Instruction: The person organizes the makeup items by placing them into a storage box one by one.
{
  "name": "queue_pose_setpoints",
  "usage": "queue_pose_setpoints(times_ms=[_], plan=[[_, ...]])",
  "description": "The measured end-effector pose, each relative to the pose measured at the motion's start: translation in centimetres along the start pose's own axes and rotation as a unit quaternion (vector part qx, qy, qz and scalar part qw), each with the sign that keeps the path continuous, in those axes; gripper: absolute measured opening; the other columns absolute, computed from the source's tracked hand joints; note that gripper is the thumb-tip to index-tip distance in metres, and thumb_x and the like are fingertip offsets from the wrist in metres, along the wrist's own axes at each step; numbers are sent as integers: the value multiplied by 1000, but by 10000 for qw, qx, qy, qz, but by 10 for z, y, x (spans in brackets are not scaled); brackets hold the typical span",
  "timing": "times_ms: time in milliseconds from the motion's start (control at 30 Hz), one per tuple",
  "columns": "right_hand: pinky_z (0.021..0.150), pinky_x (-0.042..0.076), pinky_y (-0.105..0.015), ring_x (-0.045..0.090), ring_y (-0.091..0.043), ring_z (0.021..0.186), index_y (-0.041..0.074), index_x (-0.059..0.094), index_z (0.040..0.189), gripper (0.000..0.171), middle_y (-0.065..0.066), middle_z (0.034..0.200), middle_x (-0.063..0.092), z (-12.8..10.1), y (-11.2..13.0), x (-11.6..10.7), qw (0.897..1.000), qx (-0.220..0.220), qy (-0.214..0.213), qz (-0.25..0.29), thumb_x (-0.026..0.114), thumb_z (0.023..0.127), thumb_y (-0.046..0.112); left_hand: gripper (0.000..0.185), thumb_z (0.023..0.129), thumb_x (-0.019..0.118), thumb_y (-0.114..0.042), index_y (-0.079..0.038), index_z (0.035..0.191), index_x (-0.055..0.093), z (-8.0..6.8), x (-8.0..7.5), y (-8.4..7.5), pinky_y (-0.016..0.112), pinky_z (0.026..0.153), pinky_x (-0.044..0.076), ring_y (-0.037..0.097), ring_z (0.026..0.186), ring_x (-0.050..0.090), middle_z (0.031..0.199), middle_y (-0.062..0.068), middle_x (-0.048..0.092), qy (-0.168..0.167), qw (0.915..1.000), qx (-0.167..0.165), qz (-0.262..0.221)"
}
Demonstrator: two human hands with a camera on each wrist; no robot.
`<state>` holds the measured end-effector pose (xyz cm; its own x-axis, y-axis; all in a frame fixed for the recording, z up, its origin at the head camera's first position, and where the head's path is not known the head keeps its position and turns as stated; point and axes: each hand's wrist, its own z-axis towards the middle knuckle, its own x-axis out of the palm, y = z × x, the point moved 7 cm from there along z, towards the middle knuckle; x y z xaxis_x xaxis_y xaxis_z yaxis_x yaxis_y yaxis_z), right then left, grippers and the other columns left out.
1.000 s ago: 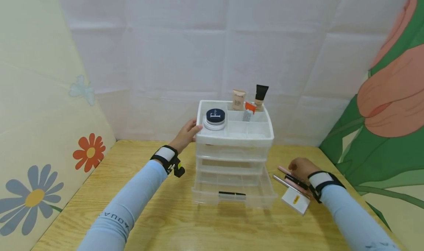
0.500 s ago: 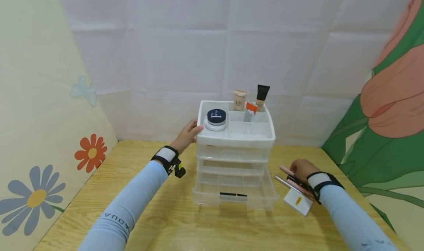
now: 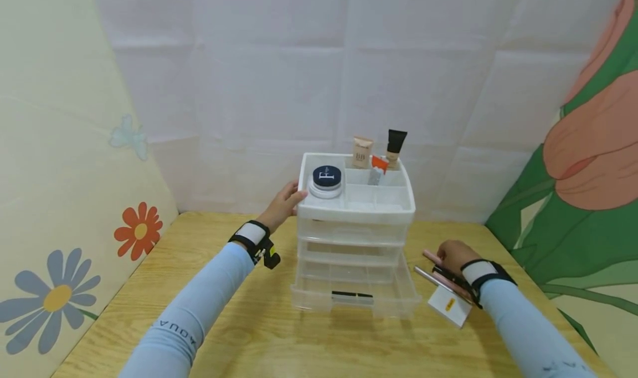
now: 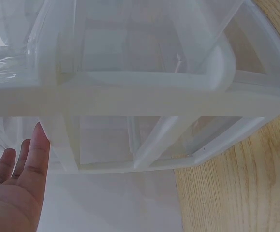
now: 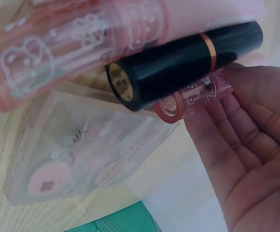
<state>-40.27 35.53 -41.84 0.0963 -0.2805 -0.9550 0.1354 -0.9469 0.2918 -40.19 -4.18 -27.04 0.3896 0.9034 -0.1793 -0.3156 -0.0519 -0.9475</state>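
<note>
In the head view my left hand (image 3: 280,207) rests against the left side of a white plastic drawer organizer (image 3: 356,216), thumb at its top rim. The left wrist view shows these fingers (image 4: 36,162) nearly straight along the frame. The bottom drawer (image 3: 311,299) is pulled out, with a slim black item (image 3: 351,294) at its front. My right hand (image 3: 456,257) is low over a cosmetics pile to the right. In the right wrist view it pinches a small pink clear lip gloss tube (image 5: 193,102). A black lipstick (image 5: 183,63) and a larger pink tube (image 5: 91,41) lie nearer the camera.
A round dark-lidded powder jar (image 3: 327,176), a beige BB tube (image 3: 362,152), a black-capped tube (image 3: 396,142) and an orange-ended tube (image 3: 379,167) stand on the organizer's top. A white box (image 3: 449,306), a silver tube (image 3: 426,274) and a clear palette (image 5: 81,150) lie beside the right hand.
</note>
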Motion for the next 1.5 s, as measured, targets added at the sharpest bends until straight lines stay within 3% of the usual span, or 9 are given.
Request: queue_pose_setpoints(times_ms=[233,433,633,800,1067,1200,1333,1500], plan=[[62,45,-41,54,-26,74,-4,63,92,19,-14,85,60,-3,-3,-14,9998,174,-68,-28,63,77,9,52,93,39,-21,-2,138,21,2,-3,1,37,79,47,32,106,46,134,21,32,-34,9999,-15,101],[64,46,-44,55,-31,77,-7,61,93,21,-15,84,60,-14,12,-39,9990,-301,-239,-207,62,74,1,52,93,41,-25,-6,138,22,12,-11,18,37,78,47,31,106,46,133,18,34,-90,9999,-49,-25],[60,46,-41,56,-27,73,-6,62,91,20,-12,81,61,-33,32,-68,9953,-830,-436,-243,63,73,3,53,92,42,-30,-8,137,26,14,-12,25,37,77,47,28,103,48,130,15,38,-198,9998,40,54],[59,47,-39,56,-27,77,-7,58,102,27,-14,87,60,-56,45,-91,9976,-605,-322,48,60,79,6,53,90,43,-30,-7,136,27,14,-11,25,37,77,47,28,102,49,128,16,40,-203,9997,113,57],[57,47,-35,57,-21,72,-7,58,101,26,-8,83,61,-94,81,-119,9928,-954,-704,-159,62,79,6,53,92,42,-30,-8,137,25,13,-9,23,37,79,47,29,104,47,131,16,38,-77,10000,42,1],[58,48,-35,58,-17,70,0,63,96,20,-2,80,62,-107,104,-126,9865,-1335,-866,-391,64,77,7,52,93,40,-26,-7,138,23,12,-8,19,39,81,45,30,106,45,132,17,35,4,10000,26,-59],[59,49,-33,58,-14,71,8,65,92,15,4,78,61,-116,130,-132,9779,-1758,-945,-618,66,76,9,51,94,38,-23,-4,138,21,3,-4,6,39,82,45,31,107,44,132,19,34,46,10000,8,2],[59,48,-30,56,-9,70,11,65,91,13,7,78,60,-121,159,-134,9724,-2019,-896,-753,66,78,10,52,92,41,-30,-9,137,25,8,-6,14,38,81,45,29,106,46,131,15,37,-25,10000,29,29]])
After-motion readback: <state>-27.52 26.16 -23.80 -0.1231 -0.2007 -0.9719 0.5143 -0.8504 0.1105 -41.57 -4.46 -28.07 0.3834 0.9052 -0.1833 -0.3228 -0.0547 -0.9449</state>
